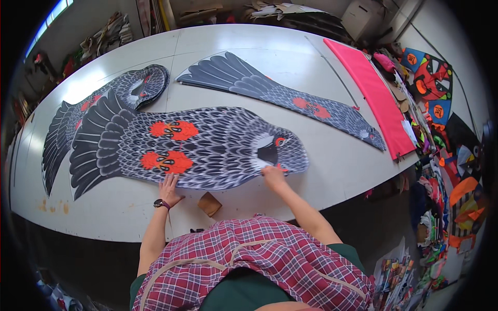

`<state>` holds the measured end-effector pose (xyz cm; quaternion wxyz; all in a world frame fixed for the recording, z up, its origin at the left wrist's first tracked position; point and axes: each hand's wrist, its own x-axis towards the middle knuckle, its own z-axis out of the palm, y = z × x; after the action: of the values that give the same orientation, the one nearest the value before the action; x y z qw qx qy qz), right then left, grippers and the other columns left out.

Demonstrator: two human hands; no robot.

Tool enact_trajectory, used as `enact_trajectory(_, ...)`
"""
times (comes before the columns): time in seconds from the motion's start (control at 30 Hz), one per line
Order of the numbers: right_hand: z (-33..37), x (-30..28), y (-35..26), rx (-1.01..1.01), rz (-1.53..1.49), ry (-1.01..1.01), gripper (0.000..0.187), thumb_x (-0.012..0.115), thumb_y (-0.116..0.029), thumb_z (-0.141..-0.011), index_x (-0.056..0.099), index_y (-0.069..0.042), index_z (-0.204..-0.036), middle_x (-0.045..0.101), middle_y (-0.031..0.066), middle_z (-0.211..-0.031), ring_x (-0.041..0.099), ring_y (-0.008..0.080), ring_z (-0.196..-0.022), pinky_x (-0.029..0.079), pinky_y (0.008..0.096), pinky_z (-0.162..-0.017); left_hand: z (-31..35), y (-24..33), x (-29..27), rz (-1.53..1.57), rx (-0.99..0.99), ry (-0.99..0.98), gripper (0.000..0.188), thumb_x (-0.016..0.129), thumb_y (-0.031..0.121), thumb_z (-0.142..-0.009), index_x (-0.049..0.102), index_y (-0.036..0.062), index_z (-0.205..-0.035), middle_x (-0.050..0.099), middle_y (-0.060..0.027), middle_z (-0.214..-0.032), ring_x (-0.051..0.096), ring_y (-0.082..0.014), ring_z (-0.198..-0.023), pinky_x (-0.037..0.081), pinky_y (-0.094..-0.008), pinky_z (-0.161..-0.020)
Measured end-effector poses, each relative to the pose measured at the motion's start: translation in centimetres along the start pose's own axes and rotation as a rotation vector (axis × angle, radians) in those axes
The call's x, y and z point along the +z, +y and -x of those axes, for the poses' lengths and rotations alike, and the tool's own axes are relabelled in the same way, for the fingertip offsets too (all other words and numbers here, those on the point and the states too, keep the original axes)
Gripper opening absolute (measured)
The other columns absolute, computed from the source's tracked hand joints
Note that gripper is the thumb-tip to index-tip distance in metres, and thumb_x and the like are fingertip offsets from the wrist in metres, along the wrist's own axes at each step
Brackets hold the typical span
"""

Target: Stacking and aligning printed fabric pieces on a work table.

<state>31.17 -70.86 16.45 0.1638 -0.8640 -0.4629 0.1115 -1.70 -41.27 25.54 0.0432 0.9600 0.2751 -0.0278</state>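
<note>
The step in hand looked like steadying the feather-printed panel (218, 142), which lay flat on the table (342, 173) just beyond both hands. The left hand (169, 192) rested with fingers apart at its near edge; the right hand (273, 177) had fingers curled together by the printed beak, pinching or not, I couldn't tell. A brown block (209, 204) sat right of the left hand. The next move seemed to call for light, even pressure.
</note>
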Motion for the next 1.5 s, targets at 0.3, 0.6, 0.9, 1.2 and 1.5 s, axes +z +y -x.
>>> enact_trajectory(0.3, 4.3, -4.8, 6.8, 0.103, -0.228, 0.27, 0.02, 0.061, -0.003, -0.074, 0.075, -0.01, -0.086, 0.07, 0.0129, -0.086, 0.066, 0.0313, -0.086, 0.054, 0.0416, -0.077, 1.8, -1.6, 3.8, 0.028, 0.039, 0.014, 0.056, 0.064, 0.01, -0.075, 0.054, 0.0063, -0.13, 0.05, -0.0147, -0.139, 0.048, -0.0337, -0.124, 0.039, -0.0449, -0.103)
enact_trajectory(0.6, 11.8, -11.5, 19.9, 0.409, -0.286, 0.405, 0.03, 0.055, 0.005, -0.072, 0.076, -0.007, -0.09, 0.071, 0.0166, -0.084, 0.069, 0.0313, -0.082, 0.053, 0.0367, -0.076, 10.9, -16.4, 2.5, -0.286, -0.171, 0.153, 0.05, 0.059, 0.0, -0.074, 0.057, 0.0057, -0.124, 0.054, -0.0131, -0.133, 0.053, -0.0314, -0.117, 0.041, -0.0419, -0.102)
enact_trajectory(0.9, 12.8, -14.8, 24.3, 0.42, -0.089, 0.365, 0.034, 0.052, 0.004, -0.07, 0.076, -0.008, -0.089, 0.07, 0.0182, -0.084, 0.069, 0.0335, -0.084, 0.053, 0.0387, -0.078, 15.9, -20.3, 0.3, -0.177, -0.22, 0.155, 0.025, 0.059, 0.001, -0.075, 0.067, 0.0079, -0.098, 0.066, -0.0121, -0.108, 0.06, -0.032, -0.102, 0.046, -0.0422, -0.093)
enact_trajectory(1.2, 21.4, -12.4, 28.9, 0.434, 0.175, 0.47, 0.017, 0.058, 0.0, -0.073, 0.071, -0.003, -0.084, 0.068, 0.0192, -0.092, 0.063, 0.036, -0.093, 0.049, 0.0433, -0.085, 13.9, -20.6, -8.6, -0.466, -0.329, 0.476, 0.006, 0.055, 0.005, -0.077, 0.06, 0.0088, -0.075, 0.063, -0.0106, -0.076, 0.061, -0.0306, -0.076, 0.046, -0.0425, -0.072)
enact_trajectory(1.5, 6.2, -16.6, 27.0, 0.627, 0.482, 0.076, 0.018, 0.059, -0.014, -0.078, 0.07, -0.003, -0.087, 0.067, 0.0231, -0.094, 0.064, 0.0385, -0.094, 0.052, 0.0457, -0.079, -0.6, -17.2, -20.9, -0.628, -0.291, 0.224, 0.021, 0.051, 0.012, -0.083, 0.071, 0.0098, -0.091, 0.069, -0.0127, -0.08, 0.068, -0.0301, -0.079, 0.048, -0.0432, -0.082)
